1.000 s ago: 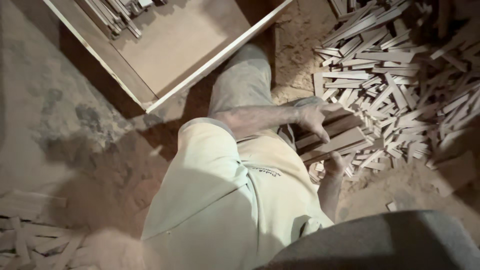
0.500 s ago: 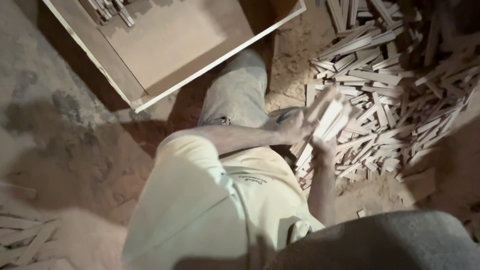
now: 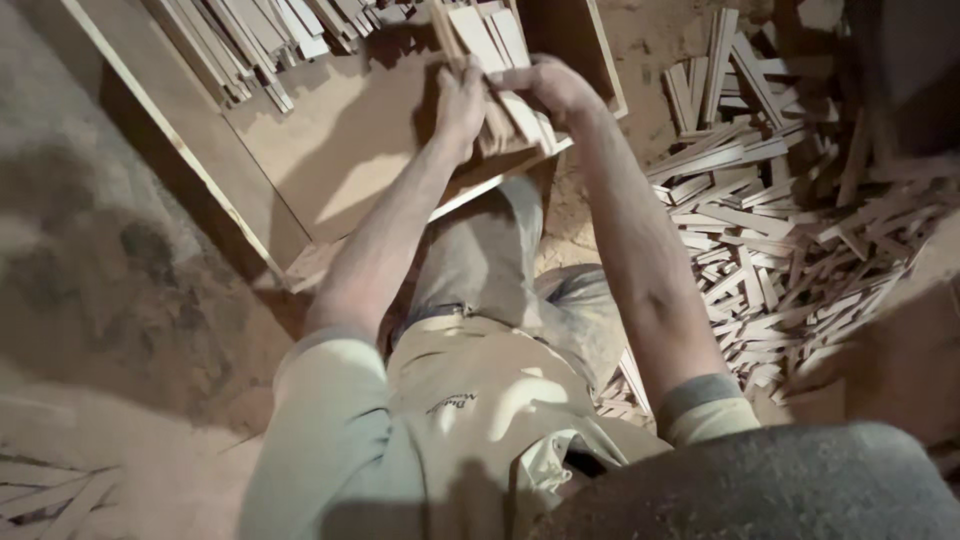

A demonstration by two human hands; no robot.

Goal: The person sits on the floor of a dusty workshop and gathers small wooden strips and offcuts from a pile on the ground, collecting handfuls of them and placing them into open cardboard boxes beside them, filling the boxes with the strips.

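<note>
Person is sitting on a sawdust-covered dirt floor (image 3: 110,300), both arms stretched forward over the knees.

Left hand (image 3: 458,98) and right hand (image 3: 550,88) are together clasping a bundle of short, flat, pale wooden slats (image 3: 500,70), fingers of each hand curled around opposite sides of the stack. Both grips are reading as closed on the wood; fingertips on the far side are hidden.

The bundle is hanging over the near edge of a shallow rectangular wooden tray with a light raised rim (image 3: 200,170). Whether its lower end is touching the tray bottom is not clear. Further back in the tray, a row of similar thin wooden strips (image 3: 250,50) is already lying side by side.

To the person's right, well apart from the tray, a loose heap of cut wooden slats (image 3: 770,240) is sprawling across the floor. A few more pale offcuts (image 3: 50,490) are lying at the lower left.

Judgement on doing it well: keeping even pressure from both sides seems key, so that the slats are staying flush and none is slipping out of the middle. Squaring the ends against the tray bottom before loosening the fingers would likely be keeping the stack tidy beside the existing row.
</note>
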